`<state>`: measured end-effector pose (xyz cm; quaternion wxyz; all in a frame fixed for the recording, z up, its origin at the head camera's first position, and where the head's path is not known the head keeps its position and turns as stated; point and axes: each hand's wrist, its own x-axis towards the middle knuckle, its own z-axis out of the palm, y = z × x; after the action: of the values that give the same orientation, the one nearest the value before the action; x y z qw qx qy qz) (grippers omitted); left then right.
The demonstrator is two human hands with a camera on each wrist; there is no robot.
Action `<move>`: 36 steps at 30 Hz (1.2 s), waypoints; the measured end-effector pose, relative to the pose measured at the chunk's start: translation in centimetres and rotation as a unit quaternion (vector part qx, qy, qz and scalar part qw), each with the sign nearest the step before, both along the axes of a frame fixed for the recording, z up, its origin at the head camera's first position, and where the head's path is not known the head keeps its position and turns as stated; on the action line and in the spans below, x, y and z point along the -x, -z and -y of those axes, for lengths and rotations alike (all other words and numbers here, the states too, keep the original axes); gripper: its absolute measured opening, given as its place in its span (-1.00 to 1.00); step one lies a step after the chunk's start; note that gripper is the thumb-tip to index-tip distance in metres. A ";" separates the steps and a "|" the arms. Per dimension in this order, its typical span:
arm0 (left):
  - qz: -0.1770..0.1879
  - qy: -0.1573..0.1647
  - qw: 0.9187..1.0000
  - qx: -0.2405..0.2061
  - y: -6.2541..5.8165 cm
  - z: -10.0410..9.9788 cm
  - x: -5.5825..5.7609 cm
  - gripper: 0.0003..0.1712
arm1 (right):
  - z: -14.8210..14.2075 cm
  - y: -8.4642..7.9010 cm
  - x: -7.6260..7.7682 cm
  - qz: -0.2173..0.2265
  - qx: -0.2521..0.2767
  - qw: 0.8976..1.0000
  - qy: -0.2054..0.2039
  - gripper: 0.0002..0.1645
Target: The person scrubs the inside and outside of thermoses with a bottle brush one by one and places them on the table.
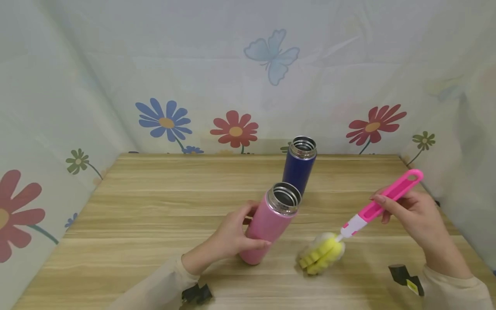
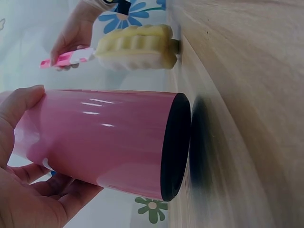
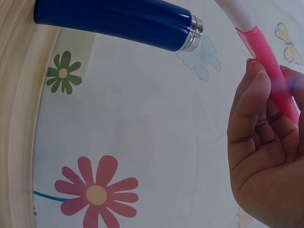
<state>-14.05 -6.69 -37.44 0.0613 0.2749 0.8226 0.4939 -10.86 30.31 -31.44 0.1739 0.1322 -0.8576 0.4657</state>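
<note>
My left hand (image 1: 234, 232) grips a pink thermos bottle (image 1: 267, 228) round its side. The bottle has no lid, and its steel mouth faces up in the head view. In the left wrist view, the dark base of the pink bottle (image 2: 95, 137) is close over the wooden surface. My right hand (image 1: 416, 215) pinches the pink handle of a bottle brush (image 1: 389, 196), its yellow and white sponge head pointing down toward the table. The sponge head (image 2: 137, 47) hangs beside the pink bottle in the left wrist view.
A lidless dark blue thermos bottle (image 1: 298, 170) stands upright behind the pink one, also visible in the right wrist view. The wooden table (image 1: 162, 193) reaches back to a white cloth backdrop (image 1: 186, 56) printed with flowers and butterflies, which also hangs at both sides.
</note>
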 end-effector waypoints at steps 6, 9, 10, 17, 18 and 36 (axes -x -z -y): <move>0.010 0.007 1.000 -0.004 -0.1 0.0 0.0 -0.15 | -0.6 -0.8 -0.3 -0.007 0.054 0.998 -0.022 -0.73; 0.009 0.011 1.000 -0.003 -0.1 -0.1 -0.1 -0.15 | -0.9 -1.5 -0.2 -0.019 0.118 0.991 -0.059 -0.67; 0.007 0.011 1.000 -0.003 -0.1 -0.1 -0.1 -0.14 | -1.0 -1.8 -0.2 -0.024 0.139 0.987 -0.072 -0.66; 0.002 0.013 1.000 0.002 -0.1 -0.2 -0.1 -0.13 | -1.6 -4.3 0.4 -0.040 0.182 0.980 -0.073 -0.72; 0.003 0.013 1.000 0.003 -0.2 -0.2 -0.1 -0.13 | -1.6 -4.7 0.5 -0.042 0.189 0.979 -0.068 -0.74; 0.034 0.009 0.999 -0.003 -0.3 0.0 -0.1 -0.12 | -1.3 -10.1 2.2 -0.118 0.270 0.949 -0.108 -0.74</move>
<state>-13.98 -6.71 -37.16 0.0928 0.2659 0.8160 0.5048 -13.01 31.63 -21.38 0.2518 0.2262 -0.6535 0.6770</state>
